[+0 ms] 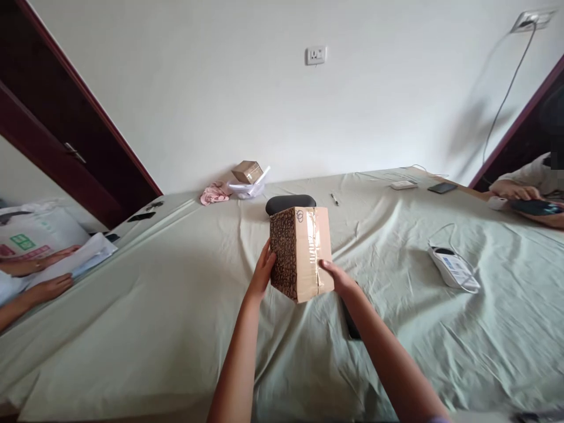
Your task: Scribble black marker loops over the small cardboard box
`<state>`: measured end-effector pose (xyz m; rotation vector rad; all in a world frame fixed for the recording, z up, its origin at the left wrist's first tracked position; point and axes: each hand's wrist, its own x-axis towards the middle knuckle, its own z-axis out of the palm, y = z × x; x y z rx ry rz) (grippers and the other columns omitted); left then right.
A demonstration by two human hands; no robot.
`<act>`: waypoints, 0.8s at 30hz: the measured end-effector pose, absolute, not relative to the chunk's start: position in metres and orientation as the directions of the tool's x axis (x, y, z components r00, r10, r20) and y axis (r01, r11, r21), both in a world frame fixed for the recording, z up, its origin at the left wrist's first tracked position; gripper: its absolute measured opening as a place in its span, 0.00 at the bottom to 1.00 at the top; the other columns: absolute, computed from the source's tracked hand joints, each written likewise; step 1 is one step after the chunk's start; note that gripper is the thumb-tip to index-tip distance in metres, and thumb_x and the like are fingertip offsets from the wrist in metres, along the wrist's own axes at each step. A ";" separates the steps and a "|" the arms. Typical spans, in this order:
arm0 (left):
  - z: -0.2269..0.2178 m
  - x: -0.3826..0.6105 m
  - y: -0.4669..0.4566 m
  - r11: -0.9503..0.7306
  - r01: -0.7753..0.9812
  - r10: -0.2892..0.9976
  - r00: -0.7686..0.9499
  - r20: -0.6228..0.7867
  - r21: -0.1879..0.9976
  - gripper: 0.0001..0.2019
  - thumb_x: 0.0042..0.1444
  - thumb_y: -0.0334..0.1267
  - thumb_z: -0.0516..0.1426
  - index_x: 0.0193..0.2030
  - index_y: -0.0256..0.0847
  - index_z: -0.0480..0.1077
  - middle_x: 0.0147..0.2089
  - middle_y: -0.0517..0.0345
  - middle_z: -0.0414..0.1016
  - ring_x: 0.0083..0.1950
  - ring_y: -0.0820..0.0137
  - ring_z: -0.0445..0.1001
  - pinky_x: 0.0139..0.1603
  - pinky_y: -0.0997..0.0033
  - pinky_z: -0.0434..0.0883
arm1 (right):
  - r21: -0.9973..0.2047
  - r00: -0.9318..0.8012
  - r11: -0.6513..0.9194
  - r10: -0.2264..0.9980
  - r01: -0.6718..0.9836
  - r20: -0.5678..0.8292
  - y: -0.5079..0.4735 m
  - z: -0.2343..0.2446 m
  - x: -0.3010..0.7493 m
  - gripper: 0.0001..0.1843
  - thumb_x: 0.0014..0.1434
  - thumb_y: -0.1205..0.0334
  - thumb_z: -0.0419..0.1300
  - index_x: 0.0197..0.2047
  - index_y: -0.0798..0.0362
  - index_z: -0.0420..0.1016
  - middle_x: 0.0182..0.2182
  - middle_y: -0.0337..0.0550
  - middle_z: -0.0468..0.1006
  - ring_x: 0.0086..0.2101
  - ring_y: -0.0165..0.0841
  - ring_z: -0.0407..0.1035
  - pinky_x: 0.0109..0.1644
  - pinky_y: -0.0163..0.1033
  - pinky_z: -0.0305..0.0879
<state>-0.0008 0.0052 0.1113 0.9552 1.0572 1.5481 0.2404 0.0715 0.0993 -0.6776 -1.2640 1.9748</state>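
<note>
I hold a small cardboard box [301, 251] up above the table, tilted on one corner. One side carries a dark scribbled pattern and clear tape runs down its plain face. My left hand [263, 271] presses flat against the patterned left side, fingers together. My right hand [337, 277] grips the lower right edge, thumb on the taped face. Behind the box lies a black rounded object [288, 203] on the cloth.
A pale green cloth [154, 317] covers the table. A white device with a cable [453, 268] lies right. At the far edge sit a small box on a white bag [249, 176], pink cloth [214, 193], a pen [335, 199], a phone [442, 187]. Other people's hands rest at left [48, 288] and right [513, 189].
</note>
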 end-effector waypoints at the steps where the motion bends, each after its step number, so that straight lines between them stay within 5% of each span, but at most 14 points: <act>1: 0.117 -0.006 0.010 -0.145 -0.189 0.974 -0.198 0.107 0.971 0.56 0.57 0.68 0.68 0.85 0.53 0.49 0.84 0.46 0.59 0.86 0.47 0.56 0.86 0.43 0.52 | -0.924 -0.620 -0.260 0.784 -0.281 -0.033 0.081 0.098 0.235 0.40 0.43 0.31 0.77 0.52 0.49 0.83 0.49 0.52 0.89 0.57 0.56 0.81 0.65 0.59 0.76; 4: 0.128 -0.016 0.019 -0.134 0.093 0.983 -0.117 0.145 0.987 0.74 0.47 0.73 0.71 0.87 0.53 0.29 0.88 0.40 0.43 0.88 0.40 0.46 0.87 0.39 0.46 | -0.946 -0.593 -0.176 0.805 -0.274 0.022 0.101 0.094 0.226 0.42 0.47 0.35 0.79 0.59 0.49 0.80 0.55 0.53 0.87 0.58 0.55 0.80 0.66 0.59 0.75; 8: 0.117 -0.011 0.025 -0.100 0.241 0.990 -0.072 0.121 0.965 0.75 0.47 0.70 0.72 0.86 0.53 0.25 0.90 0.42 0.26 0.90 0.41 0.32 0.87 0.39 0.39 | -0.980 -0.558 -0.081 0.829 -0.181 0.035 0.104 0.096 0.227 0.47 0.51 0.36 0.79 0.67 0.49 0.75 0.62 0.56 0.83 0.62 0.55 0.77 0.67 0.59 0.75; 14: 0.083 0.011 0.017 -0.086 -0.056 0.991 -0.105 0.079 0.995 0.71 0.47 0.57 0.76 0.86 0.58 0.31 0.85 0.42 0.50 0.85 0.39 0.53 0.80 0.41 0.64 | -0.982 -0.599 0.122 0.779 -0.144 0.185 0.095 0.100 0.240 0.51 0.58 0.38 0.76 0.78 0.42 0.65 0.69 0.51 0.77 0.67 0.53 0.72 0.69 0.56 0.74; 19: 0.057 0.017 0.007 -0.121 -0.294 0.987 -0.137 0.084 0.948 0.61 0.48 0.59 0.73 0.84 0.60 0.47 0.84 0.50 0.56 0.83 0.42 0.58 0.79 0.46 0.66 | -0.978 -0.271 0.203 0.945 0.041 0.184 0.125 0.068 0.266 0.34 0.69 0.30 0.59 0.61 0.47 0.83 0.55 0.53 0.86 0.51 0.49 0.80 0.55 0.55 0.78; 24: 0.042 0.009 0.002 -0.107 -0.342 0.988 -0.143 0.061 0.934 0.57 0.46 0.61 0.73 0.81 0.54 0.56 0.76 0.45 0.69 0.78 0.39 0.65 0.77 0.41 0.66 | -0.890 0.011 0.187 0.977 0.415 0.211 0.152 0.037 0.286 0.22 0.63 0.41 0.64 0.49 0.50 0.83 0.40 0.50 0.85 0.36 0.43 0.75 0.45 0.51 0.73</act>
